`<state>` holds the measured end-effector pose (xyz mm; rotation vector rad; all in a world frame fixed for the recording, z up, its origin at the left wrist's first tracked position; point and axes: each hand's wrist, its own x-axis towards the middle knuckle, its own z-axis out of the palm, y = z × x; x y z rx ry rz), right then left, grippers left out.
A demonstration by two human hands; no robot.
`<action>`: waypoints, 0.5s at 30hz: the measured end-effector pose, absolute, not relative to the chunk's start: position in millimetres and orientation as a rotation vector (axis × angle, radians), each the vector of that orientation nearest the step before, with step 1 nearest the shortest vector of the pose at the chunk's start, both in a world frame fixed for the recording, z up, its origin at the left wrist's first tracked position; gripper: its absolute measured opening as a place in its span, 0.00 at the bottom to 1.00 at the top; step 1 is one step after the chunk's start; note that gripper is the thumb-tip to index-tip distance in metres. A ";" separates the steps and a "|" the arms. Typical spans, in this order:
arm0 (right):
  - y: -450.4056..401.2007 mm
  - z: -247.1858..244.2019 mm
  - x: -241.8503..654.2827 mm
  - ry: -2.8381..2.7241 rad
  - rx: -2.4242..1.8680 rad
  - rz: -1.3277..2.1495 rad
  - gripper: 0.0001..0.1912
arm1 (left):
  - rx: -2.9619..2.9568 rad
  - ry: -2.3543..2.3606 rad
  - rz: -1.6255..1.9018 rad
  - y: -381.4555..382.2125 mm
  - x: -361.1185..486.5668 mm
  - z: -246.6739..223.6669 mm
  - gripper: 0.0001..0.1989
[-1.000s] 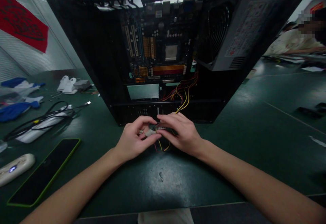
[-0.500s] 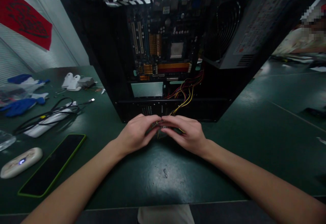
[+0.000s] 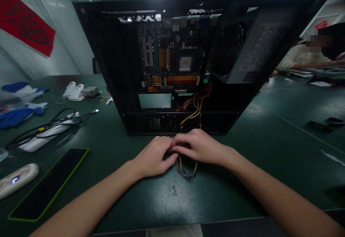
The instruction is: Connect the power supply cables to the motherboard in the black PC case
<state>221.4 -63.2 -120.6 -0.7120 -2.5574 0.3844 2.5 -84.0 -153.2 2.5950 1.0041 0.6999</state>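
A black computer case (image 3: 124, 124) stands open in front of me, its motherboard (image 3: 176, 59) and grey power supply (image 3: 252, 59) showing inside. Thin yellow, red and black power cables (image 3: 198, 104) run down out of it to my hands, and a loop of them hangs below my fingers near the table. My right hand (image 3: 201, 147) pinches the cables between thumb and fingers. Close against it, my left hand (image 3: 155, 158) curls its fingers round the same bundle. The cable ends between the fingertips are mostly hidden.
On the green table (image 3: 151, 208), a phone with a green edge (image 3: 51, 183), a white earbud case (image 3: 20, 179) and a white power strip with a black cable (image 3: 50, 134) lie at left. Blue-and-white gloves (image 3: 21, 115) lie farther back. Another person (image 3: 293, 55) sits at far right.
My view has tipped up, showing more ceiling and the case's top edge. Both hands sit slightly lower in view, the right now turned over the left's fingertips. A cable loop now hangs below them.
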 end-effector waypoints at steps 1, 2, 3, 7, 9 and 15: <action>-57.7 -119.3 227.0 -2.697 -0.864 0.312 0.06 | 2.595 1.026 0.660 -83.3 3.9 -156.1 0.11; -51.8 -117.8 233.8 -2.774 -1.048 0.218 0.06 | 2.589 1.055 0.637 -82.0 4.3 -158.2 0.13; -45.9 -116.2 241.6 -2.799 -1.227 0.106 0.07 | 2.580 1.077 0.630 -80.3 3.8 -159.6 0.15; -28.1 -106.7 271.0 -2.686 -1.615 -0.067 0.15 | 2.586 1.078 0.621 -75.7 -0.6 -159.9 0.15; -27.9 -99.9 278.1 -2.717 -1.497 0.182 0.16 | 2.624 1.070 0.575 -76.3 -1.4 -159.0 0.14; -47.4 -75.6 261.6 -2.493 -0.935 0.772 0.16 | 2.739 1.051 0.480 -80.3 -0.7 -159.1 0.13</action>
